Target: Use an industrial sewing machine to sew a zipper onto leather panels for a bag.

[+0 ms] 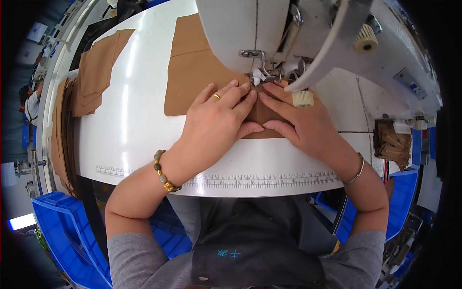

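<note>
A brown fabric panel (187,58) lies on the white sewing table (130,130), reaching under the presser foot (260,77) of a sewing machine (226,31). My left hand (219,115), with a gold ring, lies on the fabric left of the foot, fingertips near it and fingers slightly apart. My right hand (298,120) rests on the fabric to the right, fingers stretched toward the foot and partly hidden behind the machine's knob. Both thumb tips press on the fabric's lower part, close together.
Brown fabric pieces lie stacked at the left (98,62) and along the left edge (62,135). Brown scraps (392,142) fill a holder at the right. Blue bins (62,231) hang at both sides below the table. A person (31,103) works at the far left.
</note>
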### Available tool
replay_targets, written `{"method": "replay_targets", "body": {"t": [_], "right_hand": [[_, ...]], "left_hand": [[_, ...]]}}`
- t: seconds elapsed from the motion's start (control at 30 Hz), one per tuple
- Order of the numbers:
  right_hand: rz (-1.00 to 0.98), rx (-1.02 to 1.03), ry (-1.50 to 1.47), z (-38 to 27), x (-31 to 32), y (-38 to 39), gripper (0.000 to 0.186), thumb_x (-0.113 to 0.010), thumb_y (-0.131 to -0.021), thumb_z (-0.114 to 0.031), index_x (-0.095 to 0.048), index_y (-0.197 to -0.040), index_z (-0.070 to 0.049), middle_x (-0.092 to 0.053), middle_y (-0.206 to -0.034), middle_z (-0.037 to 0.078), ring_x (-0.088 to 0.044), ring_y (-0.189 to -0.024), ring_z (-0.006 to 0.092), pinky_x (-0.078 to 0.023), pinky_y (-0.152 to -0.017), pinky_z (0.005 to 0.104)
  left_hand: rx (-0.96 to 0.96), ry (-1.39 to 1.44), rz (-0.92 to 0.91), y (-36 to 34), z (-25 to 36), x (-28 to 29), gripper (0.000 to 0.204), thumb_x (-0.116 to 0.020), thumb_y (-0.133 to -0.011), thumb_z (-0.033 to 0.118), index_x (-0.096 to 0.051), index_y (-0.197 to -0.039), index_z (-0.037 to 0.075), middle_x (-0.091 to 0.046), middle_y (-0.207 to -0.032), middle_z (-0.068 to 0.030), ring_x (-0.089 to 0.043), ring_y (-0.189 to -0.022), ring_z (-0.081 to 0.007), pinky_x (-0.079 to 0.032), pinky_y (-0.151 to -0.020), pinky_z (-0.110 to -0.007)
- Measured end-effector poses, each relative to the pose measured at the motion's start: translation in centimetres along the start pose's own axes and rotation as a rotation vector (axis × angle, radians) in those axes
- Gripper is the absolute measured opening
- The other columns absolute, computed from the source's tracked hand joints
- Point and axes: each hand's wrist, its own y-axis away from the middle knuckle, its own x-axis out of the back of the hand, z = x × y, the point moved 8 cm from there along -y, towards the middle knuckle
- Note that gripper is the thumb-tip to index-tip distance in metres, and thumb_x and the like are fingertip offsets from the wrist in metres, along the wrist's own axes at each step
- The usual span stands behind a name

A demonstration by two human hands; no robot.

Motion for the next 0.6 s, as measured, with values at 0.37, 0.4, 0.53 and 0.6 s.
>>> {"method": "replay_targets", "body": {"t": [0.37, 0.4, 0.53, 0.6], "right_hand": [[-0.002, -0.023, -0.013, 0.27, -0.03, -0.05, 0.045, -0.079, -0.088, -0.032, -0.072, -0.123, -0.004, -0.069, -0.127, 0.014, -0.061, -0.128, 0.0340, -0.041, -0.117, 0.0531], [0.007, -0.014, -0.017, 0.20, 0.05, -0.11, 0.045, -0.079, -0.088, -0.031, -0.072, -0.124, -0.004, -0.069, -0.128, 0.014, -0.060, -0.128, 0.0336, -0.041, -0.117, 0.0531], [0.010, -0.027, -0.032, 0.17, 0.25, -0.39, 0.044, -0.078, -0.089, -0.030, -0.072, -0.123, -0.004, -0.069, -0.127, 0.013, -0.059, -0.128, 0.0324, -0.042, -0.117, 0.0534], [0.008, -0.011, -0.025, 0.00, 0.51, -0.49, 0.043, -0.078, -0.089, -0.029, -0.072, -0.123, -0.004, -0.069, -0.127, 0.012, -0.060, -0.127, 0.0320, -0.042, -0.116, 0.0535]], "left_hand": [[0.013, 0.008, 0.016, -0.17, -0.12, -0.07, 0.063, -0.079, -0.083, 0.042, -0.070, -0.134, 0.007, -0.069, -0.129, -0.0063, -0.068, -0.116, -0.0264, -0.050, -0.108, -0.046], [0.009, 0.007, 0.013, -0.17, -0.09, -0.09, 0.063, -0.079, -0.083, 0.042, -0.070, -0.134, 0.007, -0.069, -0.129, -0.0063, -0.068, -0.116, -0.0264, -0.050, -0.108, -0.046], [0.000, 0.008, 0.034, -0.33, -0.17, -0.02, 0.061, -0.079, -0.083, 0.042, -0.071, -0.133, 0.007, -0.070, -0.128, -0.0066, -0.068, -0.114, -0.0264, -0.050, -0.107, -0.045], [-0.002, 0.006, 0.044, -0.42, -0.19, 0.00, 0.061, -0.079, -0.083, 0.041, -0.072, -0.133, 0.007, -0.070, -0.128, -0.0068, -0.068, -0.113, -0.0263, -0.050, -0.107, -0.045]]}}
